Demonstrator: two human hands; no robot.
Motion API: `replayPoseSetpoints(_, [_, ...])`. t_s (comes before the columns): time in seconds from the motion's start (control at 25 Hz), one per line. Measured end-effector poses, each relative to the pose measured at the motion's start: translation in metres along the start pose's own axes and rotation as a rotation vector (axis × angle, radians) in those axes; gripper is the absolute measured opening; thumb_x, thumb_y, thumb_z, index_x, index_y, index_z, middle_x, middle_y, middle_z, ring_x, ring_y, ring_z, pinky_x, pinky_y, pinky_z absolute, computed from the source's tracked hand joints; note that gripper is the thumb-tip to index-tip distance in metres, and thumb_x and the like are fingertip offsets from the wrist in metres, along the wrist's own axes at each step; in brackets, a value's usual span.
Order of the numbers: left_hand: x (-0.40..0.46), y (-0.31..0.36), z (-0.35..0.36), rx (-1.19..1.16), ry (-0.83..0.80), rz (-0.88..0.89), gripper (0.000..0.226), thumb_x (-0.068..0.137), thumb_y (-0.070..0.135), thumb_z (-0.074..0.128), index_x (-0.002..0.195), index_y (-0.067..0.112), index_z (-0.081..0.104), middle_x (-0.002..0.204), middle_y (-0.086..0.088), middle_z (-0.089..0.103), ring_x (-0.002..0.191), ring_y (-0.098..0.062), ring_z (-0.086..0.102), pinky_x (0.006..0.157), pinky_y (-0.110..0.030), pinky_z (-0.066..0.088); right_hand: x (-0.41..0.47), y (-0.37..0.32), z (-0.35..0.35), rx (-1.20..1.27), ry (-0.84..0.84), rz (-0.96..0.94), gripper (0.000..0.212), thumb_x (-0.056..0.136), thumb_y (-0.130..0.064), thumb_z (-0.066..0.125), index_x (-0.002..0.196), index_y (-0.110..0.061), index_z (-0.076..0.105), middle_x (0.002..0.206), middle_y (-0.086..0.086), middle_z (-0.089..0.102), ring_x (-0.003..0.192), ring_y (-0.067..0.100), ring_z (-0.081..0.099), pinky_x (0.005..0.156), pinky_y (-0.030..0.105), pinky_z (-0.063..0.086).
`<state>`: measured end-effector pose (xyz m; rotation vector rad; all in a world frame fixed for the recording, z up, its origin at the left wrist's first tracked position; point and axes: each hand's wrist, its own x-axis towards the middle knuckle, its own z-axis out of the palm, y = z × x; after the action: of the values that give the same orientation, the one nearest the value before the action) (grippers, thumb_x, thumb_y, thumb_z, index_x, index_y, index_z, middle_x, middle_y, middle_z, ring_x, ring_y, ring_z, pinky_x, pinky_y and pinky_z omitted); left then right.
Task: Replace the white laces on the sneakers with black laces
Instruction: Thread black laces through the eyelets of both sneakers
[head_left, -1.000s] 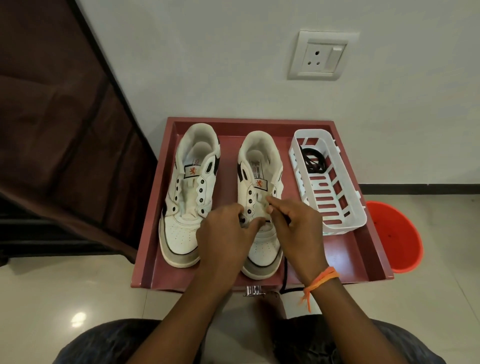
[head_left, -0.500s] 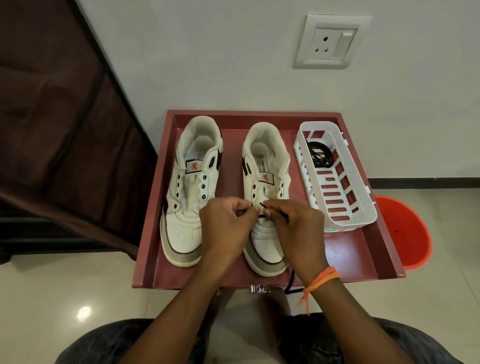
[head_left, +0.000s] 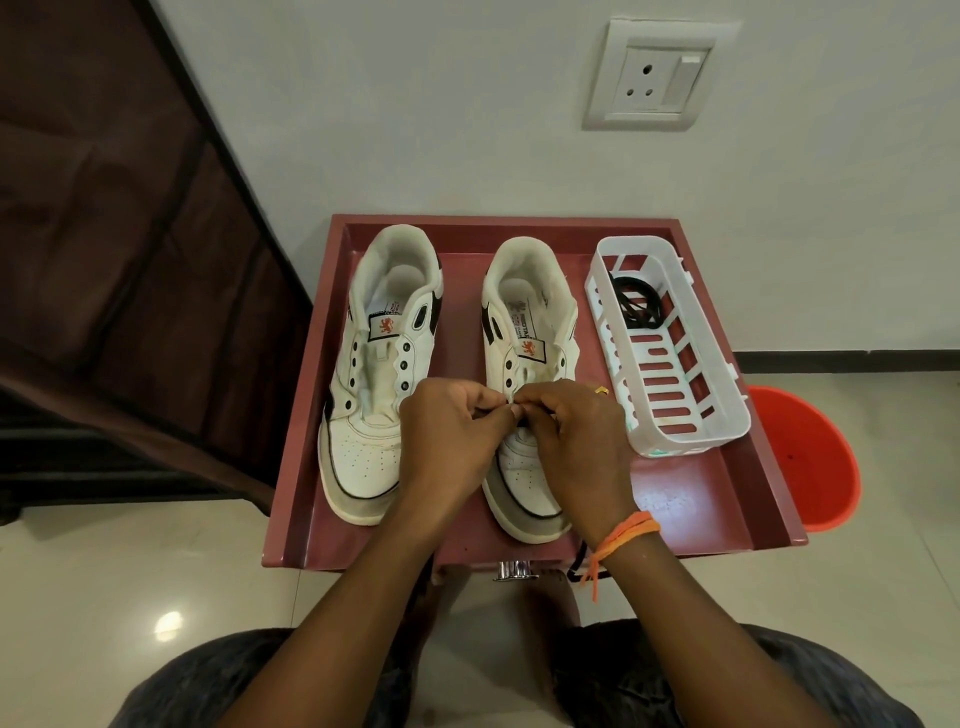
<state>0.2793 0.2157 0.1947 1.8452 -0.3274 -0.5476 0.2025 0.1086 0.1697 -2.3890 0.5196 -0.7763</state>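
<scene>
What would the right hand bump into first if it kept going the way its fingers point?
Probably the left hand: the right hand points leftward at it, fingertips almost meeting over the right sneaker. Depth is unclear.

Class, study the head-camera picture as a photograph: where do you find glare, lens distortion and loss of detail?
Head view: glare shows as a bright spot on the floor tile and a pale sheen on the red tray; the wide lens bows the tray's edges and the wall socket; where the left hand and right hand meet, the black lace is too fine to trace.
</scene>
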Motion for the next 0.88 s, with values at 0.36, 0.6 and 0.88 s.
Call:
replayPoseSetpoints(0.36, [0.010, 0.002, -0.012, 0.082, -0.050, 0.000, 0.009, 0.079, 0.012, 0.078, 0.073, 0.019, 0.078, 0.064, 0.004, 0.072, 0.056, -0.002, 0.063, 0.058, -0.020, 0.047, 0.011, 0.000, -0.014, 0.237, -0.239, 0.188, 0.061, 0.081, 0.004, 0.070, 0.136, -0.013, 0.052, 0.077, -0.016, 0.068, 0.078, -0.015, 0.060, 0.076, 0.001, 0.041])
replayPoseSetpoints(0.6, [0.019, 0.025, -0.045, -0.091, 0.208, -0.004, 0.009, 0.078, 0.010, 0.069, 0.070, 0.011, 0.074, 0.065, -0.006, 0.072, 0.067, -0.025, 0.072, 0.069, -0.039, 0.060, 0.024, 0.013, -0.037, 0.302, -0.263, 0.269, 0.042, 0.075, -0.004, 0.080, 0.112, -0.017, 0.067, 0.083, -0.006, 0.074, 0.079, 0.013, 0.070, 0.079, 0.037, 0.056])
replayPoseSetpoints(0.88, [0.028, 0.024, -0.075, -0.089, 0.443, 0.041, 0.005, 0.083, 0.016, 0.069, 0.088, 0.015, 0.071, 0.069, 0.002, 0.071, 0.062, -0.015, 0.070, 0.067, -0.035, 0.061, 0.033, 0.024, -0.064, 0.513, -0.322, 0.436, 0.020, 0.081, -0.005, 0.074, 0.100, -0.010, 0.074, 0.085, 0.006, 0.076, 0.086, 0.025, 0.072, 0.084, 0.040, 0.055])
